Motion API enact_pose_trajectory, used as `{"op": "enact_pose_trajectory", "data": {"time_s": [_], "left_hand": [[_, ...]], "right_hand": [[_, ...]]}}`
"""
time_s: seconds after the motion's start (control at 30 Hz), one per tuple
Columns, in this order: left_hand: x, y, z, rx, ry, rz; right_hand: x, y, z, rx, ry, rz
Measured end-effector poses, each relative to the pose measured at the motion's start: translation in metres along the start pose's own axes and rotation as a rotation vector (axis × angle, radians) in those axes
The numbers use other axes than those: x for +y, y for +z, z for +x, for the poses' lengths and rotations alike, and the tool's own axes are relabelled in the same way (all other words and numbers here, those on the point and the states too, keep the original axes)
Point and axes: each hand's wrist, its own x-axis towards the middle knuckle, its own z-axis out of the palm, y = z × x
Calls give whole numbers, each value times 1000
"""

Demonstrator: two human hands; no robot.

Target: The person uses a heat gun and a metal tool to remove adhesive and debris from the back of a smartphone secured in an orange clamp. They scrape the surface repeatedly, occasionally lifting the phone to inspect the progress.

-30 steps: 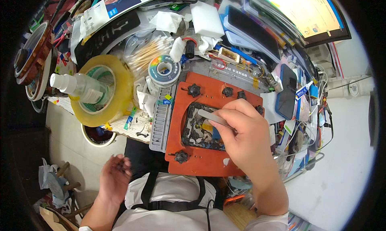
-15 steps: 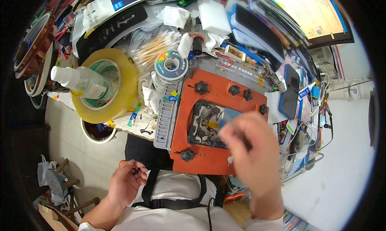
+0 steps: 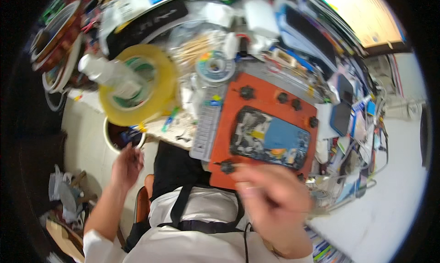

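Had an opened phone sitting in an orange plate, probably boxed in by black knobs so as not to slide

Hung right hand over the plate's front edge, right by the nearest knob, fingers curled but too blurred to tell if gripping anything; held left hand out by the bin, fingers loosely bent, couldn't tell if empty. Stood a bottle in a big tape roll, likely to save room. Had cotton swabs and a reel on a crammed bench, lit screen far right, pale tiles below
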Motion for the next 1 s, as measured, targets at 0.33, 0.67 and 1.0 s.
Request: {"op": "enact_pose_trajectory", "data": {"time_s": [0.33, 0.67, 1.0], "left_hand": [[38, -173, 140, 434, 157, 173], [-13, -81, 22, 354, 416, 1115], [0, 134, -104, -114, 1221, 1423]], "right_hand": [[2, -17, -33, 517, 235, 596], [37, -8, -60, 506, 79, 184], [57, 5, -38, 290, -222, 10]]}}
